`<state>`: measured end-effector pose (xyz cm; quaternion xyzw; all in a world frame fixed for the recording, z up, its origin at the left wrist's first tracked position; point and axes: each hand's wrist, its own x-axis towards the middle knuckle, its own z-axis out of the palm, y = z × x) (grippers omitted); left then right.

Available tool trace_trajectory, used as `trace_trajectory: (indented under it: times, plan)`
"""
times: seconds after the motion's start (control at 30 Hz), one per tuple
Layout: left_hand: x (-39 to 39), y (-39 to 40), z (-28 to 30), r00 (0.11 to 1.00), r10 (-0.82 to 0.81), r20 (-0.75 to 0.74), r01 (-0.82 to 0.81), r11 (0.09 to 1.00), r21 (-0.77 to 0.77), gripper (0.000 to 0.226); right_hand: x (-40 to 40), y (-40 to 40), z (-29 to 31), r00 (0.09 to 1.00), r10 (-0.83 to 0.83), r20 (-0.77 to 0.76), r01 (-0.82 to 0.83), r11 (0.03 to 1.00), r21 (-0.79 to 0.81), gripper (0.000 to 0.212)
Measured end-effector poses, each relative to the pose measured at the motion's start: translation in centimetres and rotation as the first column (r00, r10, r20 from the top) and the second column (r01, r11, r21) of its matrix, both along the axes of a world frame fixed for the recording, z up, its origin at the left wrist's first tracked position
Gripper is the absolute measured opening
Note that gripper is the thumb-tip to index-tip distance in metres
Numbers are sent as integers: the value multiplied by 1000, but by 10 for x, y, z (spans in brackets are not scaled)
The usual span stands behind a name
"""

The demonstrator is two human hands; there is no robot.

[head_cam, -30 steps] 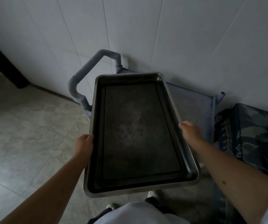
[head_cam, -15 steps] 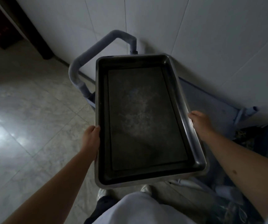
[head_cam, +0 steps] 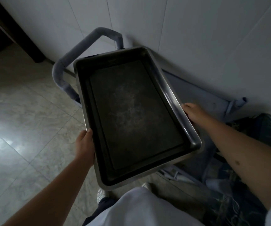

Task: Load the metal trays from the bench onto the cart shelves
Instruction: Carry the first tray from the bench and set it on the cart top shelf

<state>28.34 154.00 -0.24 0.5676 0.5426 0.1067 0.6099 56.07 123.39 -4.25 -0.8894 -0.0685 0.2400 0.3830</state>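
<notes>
I hold a dark, empty rectangular metal tray level in front of me, its long side running away from me. My left hand grips the tray's left rim and my right hand grips its right rim. Below and behind the tray stands a blue-grey cart against the white wall, with its padded handle sticking out on the left. The tray hides most of the cart's top shelf.
A white tiled wall rises right behind the cart. Patterned dark fabric lies to the right of the cart. Pale floor tiles stretch to the left, and a dark door frame stands at the far left.
The tray has swung so its far end points more to the left, over the cart's handle end. My view has tilted down and both hands keep their hold on the rims.
</notes>
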Motion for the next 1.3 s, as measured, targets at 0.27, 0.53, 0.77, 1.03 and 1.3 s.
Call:
trace_trajectory:
  times: [0.27, 0.53, 0.77, 1.03, 1.3]
  plan:
    - [-3, -11, -6, 999, 34, 29, -33, 999, -11, 24, -61, -85, 7, 886, -266, -380, 310, 949, 57, 30]
    - [9, -54, -17, 992, 100, 79, -98, 995, -19, 23, -71, -111, 16, 825, -381, -417, 451, 889, 80, 18]
    - [25, -86, -21, 978, 104, 182, -51, 961, -273, 22, -59, -99, 10, 668, -615, -419, 728, 657, 196, 8]
    - [37, -114, -22, 985, 33, 171, 29, 937, -348, 22, -93, -90, 10, 648, -277, -709, 531, 832, 161, 14]
    - [66, -129, -2, 955, -295, 35, 274, 827, -492, 20, -62, -116, 1, 726, -460, -511, 619, 761, 195, 5]
